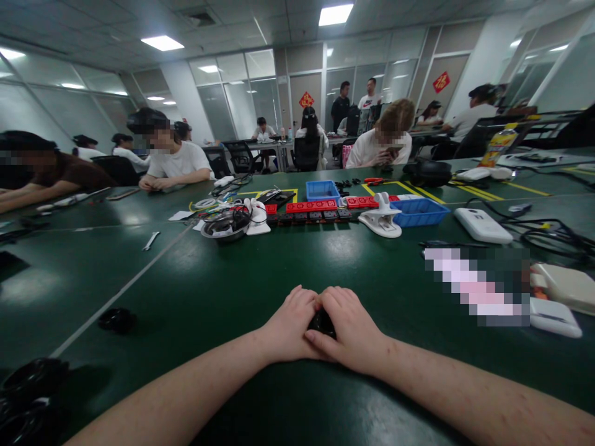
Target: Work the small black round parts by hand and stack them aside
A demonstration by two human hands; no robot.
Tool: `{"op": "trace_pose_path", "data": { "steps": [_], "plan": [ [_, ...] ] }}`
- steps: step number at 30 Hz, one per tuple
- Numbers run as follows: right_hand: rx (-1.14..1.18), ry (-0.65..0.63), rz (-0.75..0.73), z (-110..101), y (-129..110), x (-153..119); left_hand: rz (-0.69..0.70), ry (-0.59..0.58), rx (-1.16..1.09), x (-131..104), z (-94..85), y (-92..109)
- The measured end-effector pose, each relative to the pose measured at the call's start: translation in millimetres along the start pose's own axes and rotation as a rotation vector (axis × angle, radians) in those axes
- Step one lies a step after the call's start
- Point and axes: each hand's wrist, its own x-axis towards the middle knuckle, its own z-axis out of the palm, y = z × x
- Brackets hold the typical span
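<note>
In front of me on the dark green table, my left hand (295, 322) and my right hand (351, 328) are closed together around a small glossy black object (323, 323). Fingers of both hands cover most of it, so its kind cannot be made out. My right thumb lies across its near side, and the fingers curl over its far side. A small black ring-like coil (117, 319) rests on the table to the left. More glossy black coils (32, 378) are bunched at the lower left edge.
Across the table stand red power strips (311, 205), a blue tray (421, 212), a white clip stand (382, 217) and a metal bowl (225, 224) of wires. A wrench (151, 240) lies left; a white power bank (483, 225) and cables lie right. Several people sit beyond.
</note>
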Motion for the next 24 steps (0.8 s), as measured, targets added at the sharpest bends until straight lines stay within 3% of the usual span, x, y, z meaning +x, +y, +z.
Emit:
{"op": "trace_pose_path", "data": {
  "steps": [7,14,24],
  "plan": [
    [0.029,-0.021,0.007,-1.5,-0.1,-0.2,0.019,0.020,-0.038,1.2,-3.2,-0.2],
    [0.144,-0.028,-0.192,-5.5,0.7,-1.1,0.027,0.013,-0.138,2.1,-2.5,-5.0],
    [0.270,-0.060,-0.467,-4.4,-2.4,-3.2,0.085,-0.044,-0.095,3.9,-4.7,-9.4]
  ]
}}
